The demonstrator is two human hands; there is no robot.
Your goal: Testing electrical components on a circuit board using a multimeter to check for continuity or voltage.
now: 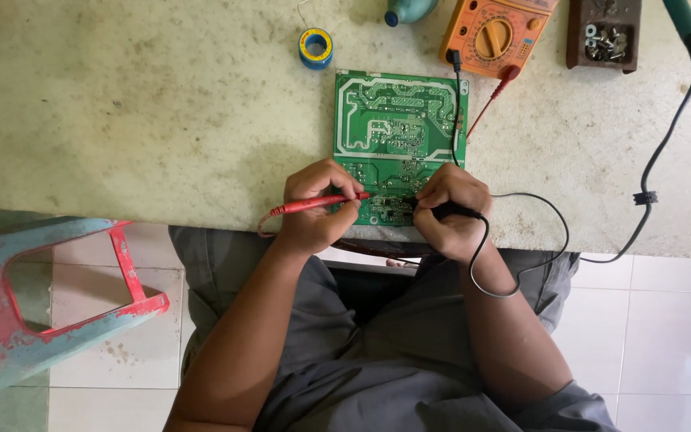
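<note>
A green circuit board [393, 120] lies solder side up on the pale worktable [145, 120], its near end under my hands. My left hand [317, 208] grips a red test probe [313, 203], whose tip rests on the board's near part. My right hand [451, 212] grips a black test probe [449, 210], pointing left onto the same area of the board. Both probe leads run to an orange multimeter [493, 36] at the table's far side.
A blue and yellow solder spool [315, 46] sits beyond the board. A brown tray of screws [604, 34] stands far right. A green-handled soldering iron [685, 24] trails a black cord [649, 184]. A red and blue plastic stool [41, 296] stands on the floor at left.
</note>
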